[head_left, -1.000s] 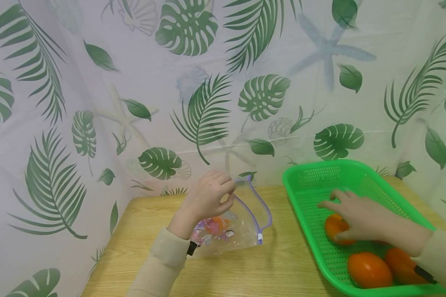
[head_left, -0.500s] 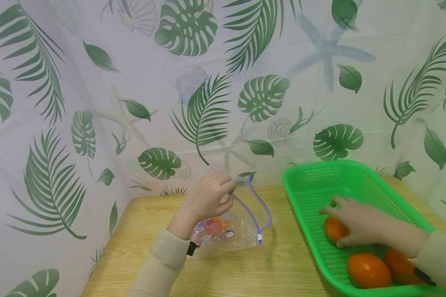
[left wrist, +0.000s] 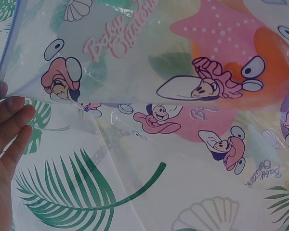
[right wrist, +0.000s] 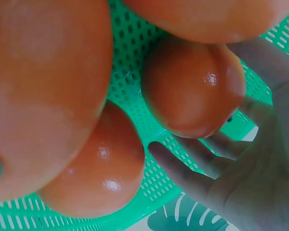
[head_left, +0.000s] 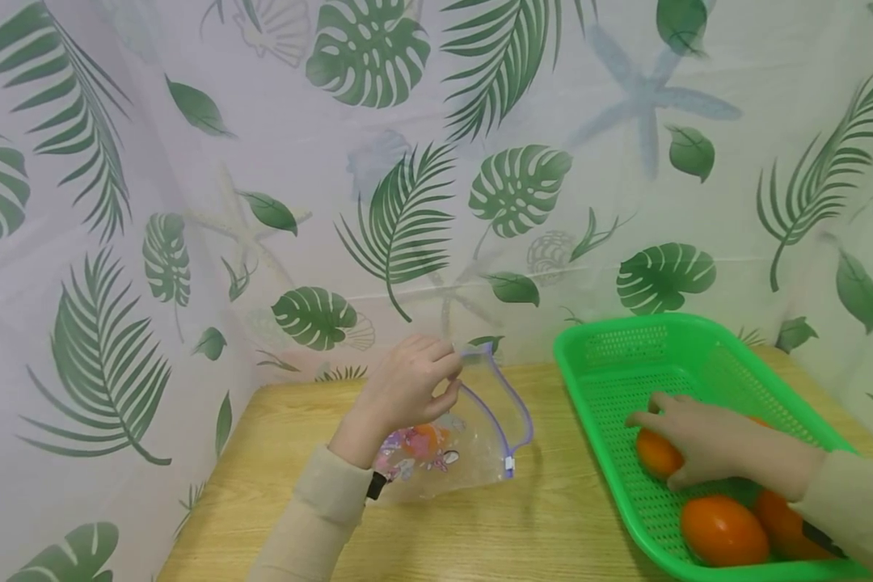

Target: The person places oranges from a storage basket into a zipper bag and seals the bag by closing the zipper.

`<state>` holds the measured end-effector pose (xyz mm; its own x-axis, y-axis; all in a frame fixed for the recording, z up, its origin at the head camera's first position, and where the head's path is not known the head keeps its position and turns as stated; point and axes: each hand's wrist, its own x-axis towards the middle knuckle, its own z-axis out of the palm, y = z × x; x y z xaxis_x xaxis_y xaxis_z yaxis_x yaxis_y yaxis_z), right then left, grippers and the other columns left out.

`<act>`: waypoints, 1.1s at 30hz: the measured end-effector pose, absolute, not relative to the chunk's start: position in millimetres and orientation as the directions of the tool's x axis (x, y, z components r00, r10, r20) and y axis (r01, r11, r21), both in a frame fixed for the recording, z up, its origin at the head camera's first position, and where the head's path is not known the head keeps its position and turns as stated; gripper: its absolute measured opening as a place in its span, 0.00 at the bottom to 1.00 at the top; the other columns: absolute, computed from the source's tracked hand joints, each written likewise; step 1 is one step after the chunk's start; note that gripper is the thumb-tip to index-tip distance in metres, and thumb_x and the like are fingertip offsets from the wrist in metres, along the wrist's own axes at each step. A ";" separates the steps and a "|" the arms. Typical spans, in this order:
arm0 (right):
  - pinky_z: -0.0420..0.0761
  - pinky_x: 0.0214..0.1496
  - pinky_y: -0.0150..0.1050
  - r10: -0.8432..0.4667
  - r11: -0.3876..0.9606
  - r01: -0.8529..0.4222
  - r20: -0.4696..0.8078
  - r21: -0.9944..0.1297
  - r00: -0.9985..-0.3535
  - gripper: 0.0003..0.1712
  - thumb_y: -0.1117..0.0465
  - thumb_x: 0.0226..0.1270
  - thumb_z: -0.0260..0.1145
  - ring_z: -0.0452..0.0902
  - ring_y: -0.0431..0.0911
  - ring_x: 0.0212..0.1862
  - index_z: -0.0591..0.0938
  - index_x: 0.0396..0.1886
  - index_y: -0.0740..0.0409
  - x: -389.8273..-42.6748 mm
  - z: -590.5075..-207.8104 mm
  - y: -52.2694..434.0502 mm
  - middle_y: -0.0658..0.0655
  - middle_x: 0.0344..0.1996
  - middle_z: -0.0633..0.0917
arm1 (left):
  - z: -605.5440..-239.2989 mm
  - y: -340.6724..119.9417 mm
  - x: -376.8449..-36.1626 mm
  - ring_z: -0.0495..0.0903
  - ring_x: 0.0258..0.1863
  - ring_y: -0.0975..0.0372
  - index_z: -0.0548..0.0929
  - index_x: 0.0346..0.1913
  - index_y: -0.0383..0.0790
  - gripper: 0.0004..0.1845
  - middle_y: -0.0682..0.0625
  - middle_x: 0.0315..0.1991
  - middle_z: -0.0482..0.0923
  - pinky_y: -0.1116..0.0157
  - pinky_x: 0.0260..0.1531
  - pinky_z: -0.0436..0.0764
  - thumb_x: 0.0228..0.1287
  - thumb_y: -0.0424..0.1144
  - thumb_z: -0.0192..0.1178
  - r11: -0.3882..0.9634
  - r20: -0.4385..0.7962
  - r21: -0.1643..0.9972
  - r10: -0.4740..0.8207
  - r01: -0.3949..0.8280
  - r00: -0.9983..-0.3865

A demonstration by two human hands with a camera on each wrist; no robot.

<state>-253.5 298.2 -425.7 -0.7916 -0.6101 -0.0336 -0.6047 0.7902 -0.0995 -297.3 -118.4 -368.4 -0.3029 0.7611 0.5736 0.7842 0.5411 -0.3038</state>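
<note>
A: Wood table [head_left: 480, 541] first, then the green basket [head_left: 611, 339] at its right end. Confirm the contents, please.

B: I count three orange fruits in the head view. My right hand [head_left: 706, 440] now lies over the far fruit [head_left: 655, 453], fingers curving round it; a second ago they were spread flatter and higher on it. I judge the grasp is closing but not complete. The wrist view shows fingers [right wrist: 192, 163] under the fruit against the mesh.

A: And the left side?

B: My left hand [head_left: 407, 388] is unchanged: thumb and fingers pinch the rim of the clear bag [head_left: 473, 436], holding its mouth open towards the basket. One orange fruit [head_left: 422, 440] already lies inside.

A: Consequence?

B: The bag is ready and the far fruit is not yet lifted.
</note>
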 end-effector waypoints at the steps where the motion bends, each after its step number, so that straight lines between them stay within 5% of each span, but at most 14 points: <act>1: 0.83 0.37 0.45 -0.610 0.790 -0.604 -0.037 -0.102 -0.792 0.47 0.52 0.35 0.91 0.77 0.49 0.42 0.82 0.61 0.51 -254.1 -426.3 298.0 0.60 0.48 0.79 | -368.4 -118.7 -297.5 0.74 0.28 0.64 0.81 0.33 0.46 0.06 0.56 0.28 0.77 0.66 0.36 0.78 0.61 0.35 0.70 0.541 0.573 -0.304 0.761 0.784 -0.303; 33: 0.84 0.35 0.49 -0.586 0.810 -0.570 -0.140 -0.138 -0.798 0.48 0.59 0.30 0.92 0.76 0.57 0.48 0.80 0.57 0.51 -267.8 -440.8 295.9 0.63 0.48 0.75 | -367.5 -120.9 -298.1 0.74 0.28 0.64 0.80 0.33 0.46 0.06 0.56 0.28 0.77 0.65 0.37 0.77 0.61 0.34 0.68 0.532 0.573 -0.289 0.762 0.796 -0.302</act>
